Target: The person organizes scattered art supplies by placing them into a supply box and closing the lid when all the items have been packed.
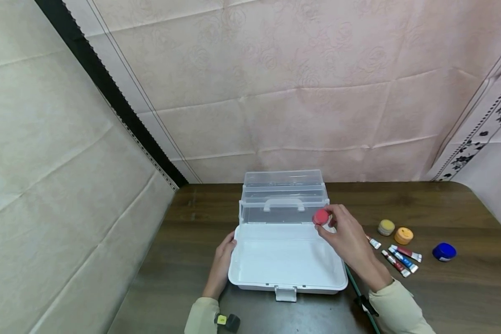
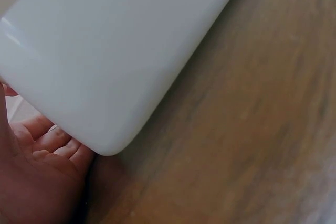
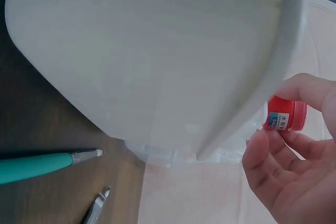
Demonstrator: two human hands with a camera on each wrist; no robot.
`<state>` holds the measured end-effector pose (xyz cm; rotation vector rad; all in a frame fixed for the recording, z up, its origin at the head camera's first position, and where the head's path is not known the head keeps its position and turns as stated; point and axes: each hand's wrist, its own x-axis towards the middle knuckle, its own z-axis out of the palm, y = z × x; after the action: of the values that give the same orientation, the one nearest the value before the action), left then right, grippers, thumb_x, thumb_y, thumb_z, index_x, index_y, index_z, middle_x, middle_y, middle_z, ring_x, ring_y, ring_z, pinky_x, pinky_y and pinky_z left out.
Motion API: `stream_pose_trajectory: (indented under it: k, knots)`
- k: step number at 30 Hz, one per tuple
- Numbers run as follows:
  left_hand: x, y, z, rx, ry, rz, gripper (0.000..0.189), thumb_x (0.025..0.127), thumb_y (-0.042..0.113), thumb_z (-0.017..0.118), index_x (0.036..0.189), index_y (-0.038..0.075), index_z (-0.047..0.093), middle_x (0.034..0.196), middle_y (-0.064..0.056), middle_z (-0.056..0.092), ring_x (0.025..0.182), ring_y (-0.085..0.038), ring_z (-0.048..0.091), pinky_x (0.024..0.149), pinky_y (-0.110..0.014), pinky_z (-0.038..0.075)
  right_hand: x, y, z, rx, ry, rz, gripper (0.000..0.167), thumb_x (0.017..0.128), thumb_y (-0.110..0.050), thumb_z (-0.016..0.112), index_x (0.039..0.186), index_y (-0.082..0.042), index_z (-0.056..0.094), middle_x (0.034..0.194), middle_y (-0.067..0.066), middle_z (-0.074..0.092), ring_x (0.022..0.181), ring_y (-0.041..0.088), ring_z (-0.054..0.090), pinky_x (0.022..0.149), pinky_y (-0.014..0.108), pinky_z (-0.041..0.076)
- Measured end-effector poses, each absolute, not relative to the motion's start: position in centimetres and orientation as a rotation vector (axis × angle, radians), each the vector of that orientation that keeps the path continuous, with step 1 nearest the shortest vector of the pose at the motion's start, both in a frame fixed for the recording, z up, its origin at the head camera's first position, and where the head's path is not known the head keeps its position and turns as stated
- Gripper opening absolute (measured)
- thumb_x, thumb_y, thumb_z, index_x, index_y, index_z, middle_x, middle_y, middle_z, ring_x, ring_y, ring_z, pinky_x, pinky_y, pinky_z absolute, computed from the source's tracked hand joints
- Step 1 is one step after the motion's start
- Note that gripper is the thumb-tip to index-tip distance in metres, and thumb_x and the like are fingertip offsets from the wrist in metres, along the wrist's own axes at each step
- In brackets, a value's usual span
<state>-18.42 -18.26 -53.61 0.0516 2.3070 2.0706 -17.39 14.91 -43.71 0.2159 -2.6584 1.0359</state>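
Observation:
An open white plastic box with a clear lid tipped back lies on the table. My left hand rests at its left side; in the left wrist view the loosely bent fingers lie against the box wall, partly hidden by it. My right hand pinches a small red paint jar between thumb and fingers, above the box's back right corner. In the right wrist view the jar shows a printed label and hangs beyond the white rim.
Right of the box stand a yellow paint jar, an orange one and a blue one. Several paint tubes lie among them. A green-handled paintbrush lies by the box's right side, near another metal-tipped item.

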Motion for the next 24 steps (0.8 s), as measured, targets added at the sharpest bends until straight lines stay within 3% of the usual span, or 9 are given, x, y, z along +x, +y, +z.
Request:
stream_pose_trajectory:
  k: [7, 14, 24]
  knots:
    - [-18.4, -18.2, -53.5, 0.036, 2.313, 2.064, 0.050, 0.114, 0.024, 0.037, 0.159, 0.001, 0.042, 0.161, -0.020, 0.047, 0.150, -0.035, 0.041, 0.123, -0.058, 0.030, -18.0, 14.5, -44.1, 0.255, -2.662, 0.967, 0.048, 0.086, -0.008, 0.086, 0.127, 0.002, 0.064, 0.107, 0.013, 0.064, 0.087, 0.025, 0.058, 0.065, 0.033, 0.049]
    - [-18.3, -18.2, -53.6, 0.022, 2.312, 2.059, 0.051, 0.114, 0.023, 0.038, 0.159, 0.001, 0.043, 0.162, -0.020, 0.046, 0.151, -0.037, 0.040, 0.123, -0.059, 0.029, -18.7, 14.0, -44.4, 0.281, -2.663, 0.920, 0.047, 0.085, -0.007, 0.087, 0.126, 0.003, 0.065, 0.114, 0.017, 0.068, 0.097, 0.030, 0.066, 0.081, 0.050, 0.059]
    - [-18.3, -18.2, -53.7, 0.028, 2.296, 2.078, 0.050, 0.114, 0.023, 0.039, 0.158, 0.002, 0.044, 0.160, -0.019, 0.048, 0.149, -0.035, 0.042, 0.122, -0.058, 0.030, -19.6, 13.8, -44.8, 0.308, -2.698, 0.887, 0.046, 0.086, -0.010, 0.086, 0.126, 0.002, 0.066, 0.118, 0.018, 0.069, 0.096, 0.029, 0.068, 0.079, 0.050, 0.060]
